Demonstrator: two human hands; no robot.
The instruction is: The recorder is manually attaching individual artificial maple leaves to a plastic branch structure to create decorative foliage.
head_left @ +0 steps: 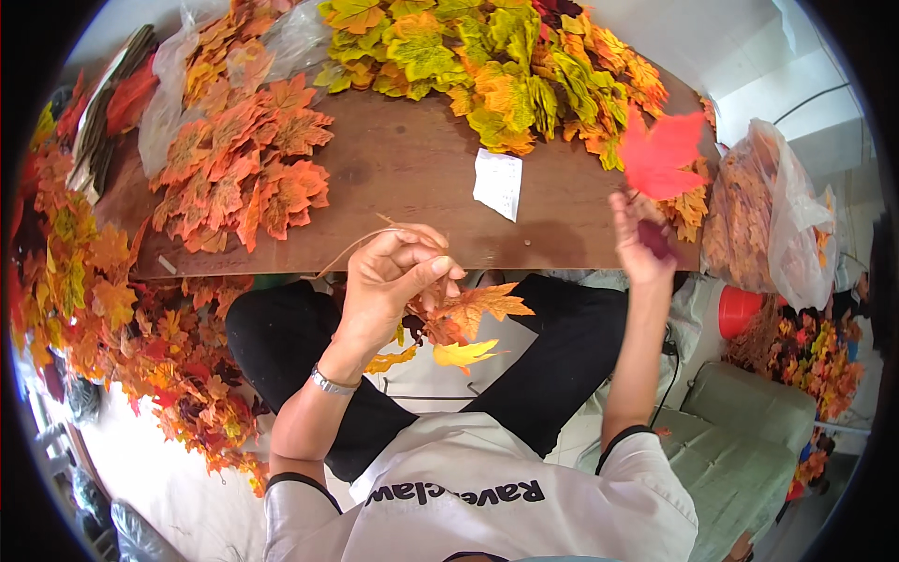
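Looks like they're partway through, going by the paper slip [496, 185] on the tabletop [393, 164] as a landmark. Nearer the person than the slip and a bit left, the left hand [395, 272] is closed around one thin brown stem [348, 247], with a leafy sprig [485, 309] hanging below it, so I'd call that bit done. To the right of the slip, the right hand [640, 248] has one red leaf [663, 155] at its fingertips and one maroon piece [655, 240] against the palm; blurry, so can't tell how tightly it's gripping. That red one isn't on the sprig yet. Count: one slip, at least three leaves on the sprig. Plenty left, I reckon: one orange pile [253, 159] left of the slip, one yellow-green heap [468, 56] just beyond it, one clear bag [785, 201] of leaves well to its right. Single leaves there overlap too much to count.
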